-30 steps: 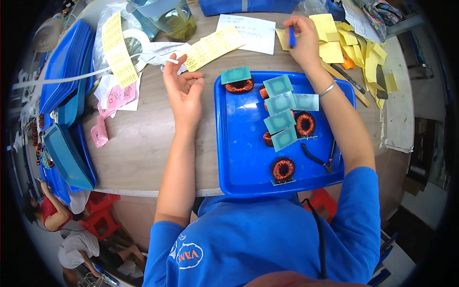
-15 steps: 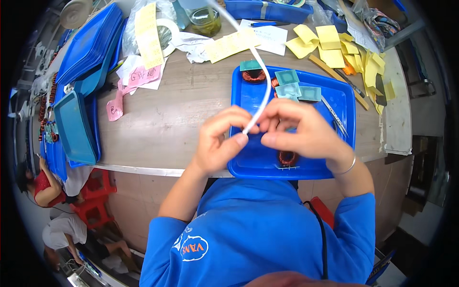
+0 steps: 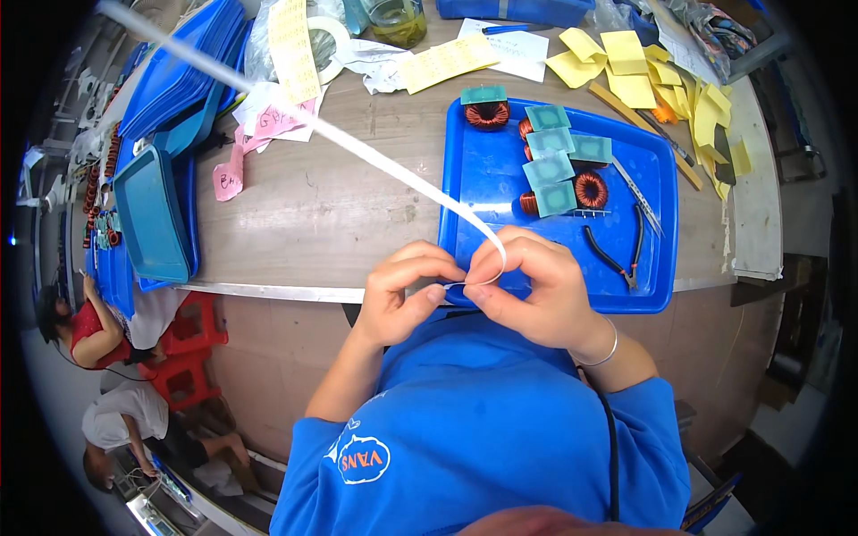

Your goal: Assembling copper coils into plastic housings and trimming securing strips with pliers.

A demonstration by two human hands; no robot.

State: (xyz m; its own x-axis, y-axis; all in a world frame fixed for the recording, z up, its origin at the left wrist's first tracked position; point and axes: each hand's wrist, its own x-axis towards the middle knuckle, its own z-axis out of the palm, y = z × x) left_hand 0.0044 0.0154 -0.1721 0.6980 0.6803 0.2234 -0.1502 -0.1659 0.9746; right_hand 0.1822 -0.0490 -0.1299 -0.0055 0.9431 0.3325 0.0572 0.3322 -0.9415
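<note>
A long white flexible strip (image 3: 375, 163) runs from the upper left down to my hands and curls back on itself there. My left hand (image 3: 407, 290) is closed, with thumb and forefinger pinching the strip's thin end. My right hand (image 3: 536, 281) is closed too, its thumb and forefinger gripping the curled part right beside the left fingertips. Both hands are over the table's front edge, at the near left corner of a blue tray (image 3: 465, 192). In that tray lie several copper-wound ring coils (image 3: 591, 189) with green square plates (image 3: 549, 170), black-handled cutters (image 3: 617, 259) and metal tweezers (image 3: 639, 198).
Blue and teal trays (image 3: 147, 214) are stacked at the left. Yellow paper slips (image 3: 626, 54), a wooden strip (image 3: 688, 170), a roll of white tape (image 3: 331, 45) and a glass jar (image 3: 398, 22) lie toward the back. Two people and red stools (image 3: 188, 380) are at the lower left.
Both hands have drawn toward my body, out from over the tray. The strip's long free part has swung to the left, and its near part is curled between my fingers.
</note>
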